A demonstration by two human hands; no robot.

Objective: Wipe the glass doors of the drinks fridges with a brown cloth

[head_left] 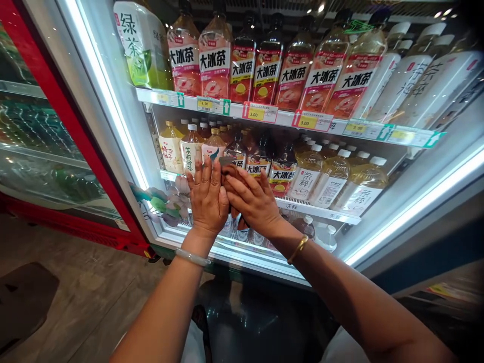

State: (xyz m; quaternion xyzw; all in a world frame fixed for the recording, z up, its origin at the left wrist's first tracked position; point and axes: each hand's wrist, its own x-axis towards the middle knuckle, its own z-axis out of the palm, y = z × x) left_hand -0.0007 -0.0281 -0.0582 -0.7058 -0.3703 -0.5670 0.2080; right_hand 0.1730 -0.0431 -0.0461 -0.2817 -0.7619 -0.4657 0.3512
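Brown iced-tea bottle (231, 177) stood at the middle shelf (321, 210) front; your left hand (207, 197) and right hand (254, 201) pressed together around it. It probably felt heavy, stiff, slick; grip the body.

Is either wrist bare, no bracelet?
No: the left hand has a pale bangle at its wrist and the right hand has a gold bracelet.

bare arms; pale bangle (192, 257) l wrist, gold bangle (297, 249) r wrist
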